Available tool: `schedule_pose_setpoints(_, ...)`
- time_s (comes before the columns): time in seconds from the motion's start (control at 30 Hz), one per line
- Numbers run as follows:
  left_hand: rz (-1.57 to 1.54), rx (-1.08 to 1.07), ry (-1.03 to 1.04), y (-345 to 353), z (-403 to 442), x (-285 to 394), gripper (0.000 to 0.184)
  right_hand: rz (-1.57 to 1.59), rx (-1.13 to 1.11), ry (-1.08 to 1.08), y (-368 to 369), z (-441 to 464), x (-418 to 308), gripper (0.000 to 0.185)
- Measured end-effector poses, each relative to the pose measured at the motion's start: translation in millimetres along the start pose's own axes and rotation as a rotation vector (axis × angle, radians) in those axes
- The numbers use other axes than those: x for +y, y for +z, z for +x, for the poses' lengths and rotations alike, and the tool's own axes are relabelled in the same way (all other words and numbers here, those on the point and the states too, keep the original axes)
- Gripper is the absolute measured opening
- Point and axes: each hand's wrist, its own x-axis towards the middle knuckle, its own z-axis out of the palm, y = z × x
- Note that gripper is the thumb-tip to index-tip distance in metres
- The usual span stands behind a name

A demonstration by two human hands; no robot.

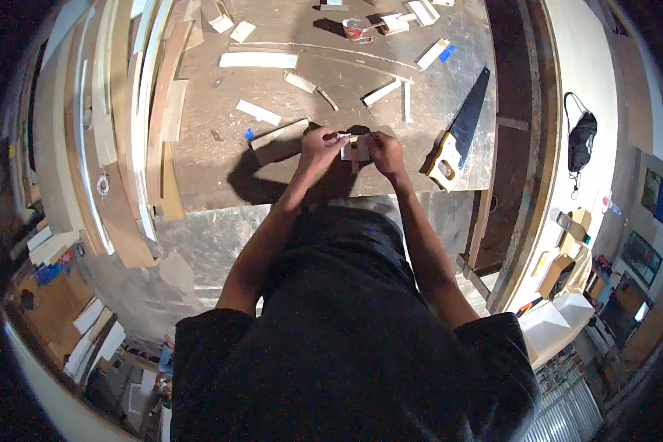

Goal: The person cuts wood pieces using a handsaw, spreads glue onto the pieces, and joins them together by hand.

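Near the front edge of the workbench [206,162], my left hand [320,151] and my right hand [386,154] come close together. Between them is a small pale piece [355,149], white with a wooden-looking strip; its exact kind is too small to make out. Fingers of both hands are closed on it, one hand at each side. Left of my left hand lies a wooden block [280,141], with a bit of blue tape [249,134] at its corner. A handsaw [464,129] with a yellow and white handle rests on the bench, right of my right hand.
White and wooden offcuts [258,112] lie scattered over the bench. A small red and white tub [357,29] stands toward the back. Long boards [129,110] line the left side. On the right, a pale ledge [582,66] carries a black pouch [583,140].
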Motion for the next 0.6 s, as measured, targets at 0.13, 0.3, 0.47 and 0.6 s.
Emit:
schedule_pose_setpoints(0.13, 0.104, 0.045, 0.069, 7, 5, 1, 0.041, -0.184, 0.225, -0.287, 3, 4, -5, 0.024)
schedule_pose_setpoints(0.3, 0.179, 0.11, 0.086, 17, 10, -2, 0.042, -0.175, 0.179, -0.126, -5, 9, -11, 0.024)
schedule_pose_setpoints(0.47, 0.157, 0.116, 0.088, 25, 12, -10, 0.041, -0.303, 0.291, 0.136, -46, 20, -34, 0.024)
schedule_pose_setpoints(0.6, 0.175, 0.137, 0.118, 19, 4, -9, 0.041, -0.397, 0.523, 0.086, -72, 39, -33, 0.029)
